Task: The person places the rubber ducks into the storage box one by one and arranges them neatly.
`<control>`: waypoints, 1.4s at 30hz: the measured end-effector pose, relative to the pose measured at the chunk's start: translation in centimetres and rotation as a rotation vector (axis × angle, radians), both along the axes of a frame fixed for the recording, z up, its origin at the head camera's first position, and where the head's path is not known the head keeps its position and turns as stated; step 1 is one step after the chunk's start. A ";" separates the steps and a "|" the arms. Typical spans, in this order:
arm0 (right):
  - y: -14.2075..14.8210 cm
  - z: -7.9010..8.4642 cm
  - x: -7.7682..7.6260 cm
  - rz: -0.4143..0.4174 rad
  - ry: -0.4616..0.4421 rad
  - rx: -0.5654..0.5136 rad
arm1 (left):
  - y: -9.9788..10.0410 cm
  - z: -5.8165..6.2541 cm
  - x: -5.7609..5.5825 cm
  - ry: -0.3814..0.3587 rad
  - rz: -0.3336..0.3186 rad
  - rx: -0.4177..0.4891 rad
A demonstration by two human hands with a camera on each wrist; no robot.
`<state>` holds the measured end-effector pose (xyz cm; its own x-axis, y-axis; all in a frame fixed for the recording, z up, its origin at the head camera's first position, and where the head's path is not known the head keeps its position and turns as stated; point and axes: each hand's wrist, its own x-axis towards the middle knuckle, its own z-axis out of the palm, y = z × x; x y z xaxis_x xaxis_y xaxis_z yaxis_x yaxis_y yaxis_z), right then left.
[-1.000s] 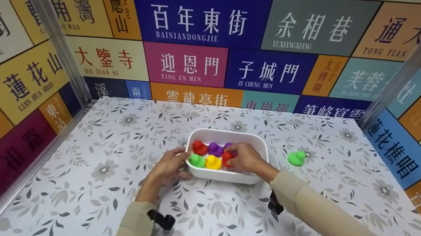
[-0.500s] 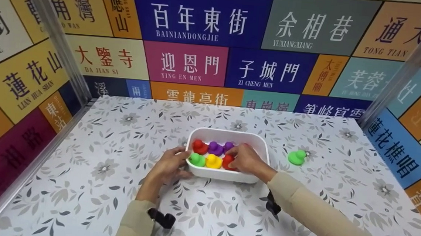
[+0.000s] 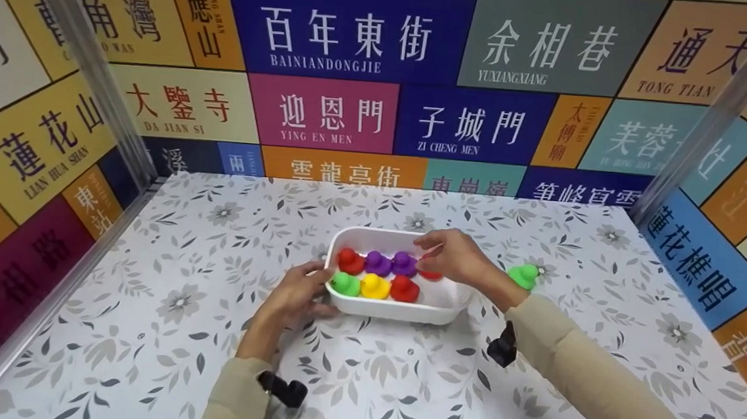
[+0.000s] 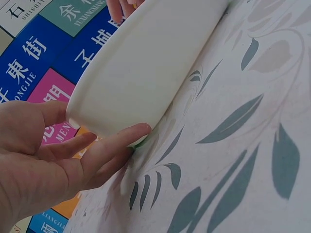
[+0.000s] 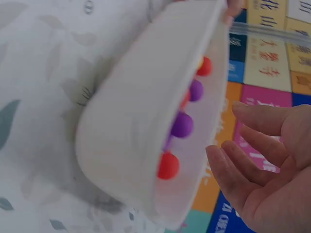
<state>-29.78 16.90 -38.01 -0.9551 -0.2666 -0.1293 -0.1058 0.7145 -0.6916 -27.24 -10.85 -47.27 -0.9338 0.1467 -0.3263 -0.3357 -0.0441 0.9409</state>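
A white plastic tub [image 3: 399, 311] stands on the table with small rubber ducks in two rows. At the back are a red duck [image 3: 349, 261], a purple duck [image 3: 377, 264], another purple duck [image 3: 403, 265] and a second red duck [image 3: 432, 275], partly hidden. The front row has a green duck [image 3: 346, 284], a yellow duck [image 3: 374, 287] and a red duck [image 3: 404, 289]. My left hand [image 3: 295, 293] holds the tub's left end, thumb at the rim, fingers along the wall. Over the tub's right part hovers my right hand [image 3: 459, 258], fingers parted and bent, holding nothing.
Another green duck [image 3: 524, 276] sits on the table right of the tub, behind my right forearm. A leaf-patterned cover [image 3: 361, 379] spreads over the table. Walls with coloured name panels [image 3: 334, 115] enclose the back and sides.
My right hand has lifted away from the ducks, up and to the right, uncovering the front red duck and the second purple one. My left hand stays at the tub's left end.
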 end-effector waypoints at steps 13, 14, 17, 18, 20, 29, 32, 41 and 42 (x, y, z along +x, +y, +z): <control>6.1 1.9 2.7 -0.140 0.064 -0.178 | 0.2 -0.1 0.2 0.014 -0.005 0.024; 6.6 1.5 3.2 -0.156 0.072 -0.186 | 0.2 -0.1 0.2 0.006 -0.001 0.024; 8.1 0.4 4.2 -0.226 0.084 -0.207 | 0.4 -0.2 0.3 -0.016 0.010 0.023; 8.5 0.1 4.4 -0.252 0.092 -0.215 | 0.4 -0.2 0.3 -0.018 0.009 0.024; 9.4 -0.4 4.6 -0.304 0.100 -0.230 | 0.5 -0.2 0.2 -0.016 0.005 0.028; 12.0 -1.1 3.6 -0.492 0.110 -0.298 | 0.2 -0.2 0.1 -0.010 0.009 0.034; 12.5 -1.7 3.3 -0.583 0.117 -0.313 | 0.2 -0.1 0.1 -0.004 0.001 0.032; 13.3 -4.0 2.2 -0.736 0.061 -0.331 | 0.2 0.0 0.1 0.007 0.005 -0.015; 13.3 -4.2 1.9 -0.744 0.040 -0.339 | 0.2 0.0 0.1 0.001 0.008 -0.013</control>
<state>-27.83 30.25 -42.23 -0.8996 0.4205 -0.1176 0.2845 0.3600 -0.8885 -27.17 -10.68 -47.22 -0.9353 0.1349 -0.3272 -0.3345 -0.0345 0.9418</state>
